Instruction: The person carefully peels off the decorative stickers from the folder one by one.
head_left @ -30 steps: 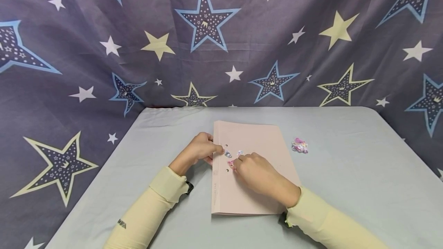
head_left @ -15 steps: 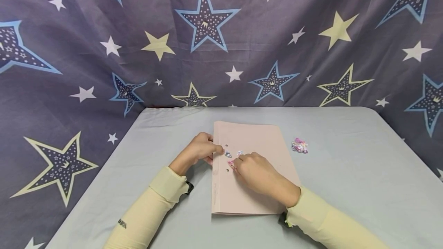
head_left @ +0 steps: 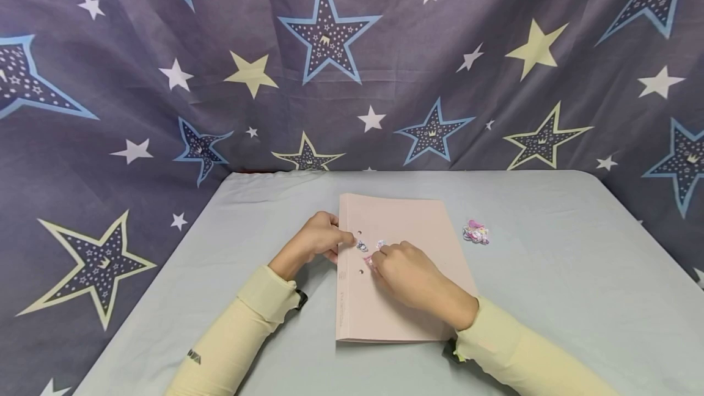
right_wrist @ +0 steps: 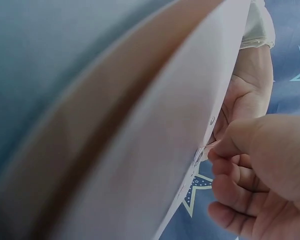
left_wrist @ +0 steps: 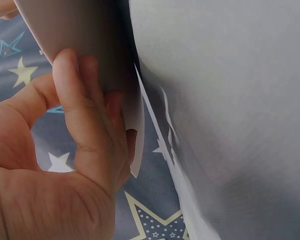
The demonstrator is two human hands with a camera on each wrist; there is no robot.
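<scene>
A pale pink file folder [head_left: 407,219] lies on the table, its spine toward the left. My left hand [head_left: 319,236] grips the spine edge, thumb on the cover side; in the left wrist view its fingers [left_wrist: 85,125] lie along the folder's other side. My right hand [head_left: 409,274] is over the cover, with thumb and forefinger pinching a small pink sticker [head_left: 368,260]. The fingers hide part of that sticker. Just beyond it on the cover are a dark-patterned sticker [head_left: 362,246] by the left thumb and a pale sticker [head_left: 381,243].
To the right of the folder, a small pile of shiny pink and silver stickers [head_left: 475,232] lies on the grey tablecloth [head_left: 550,274]. Two round metal fasteners show near the folder's spine. A star-patterned curtain [head_left: 385,84] hangs behind the table.
Both hands stay almost in place. The visible edge of the pink sticker has shifted slightly at the right fingertips.
</scene>
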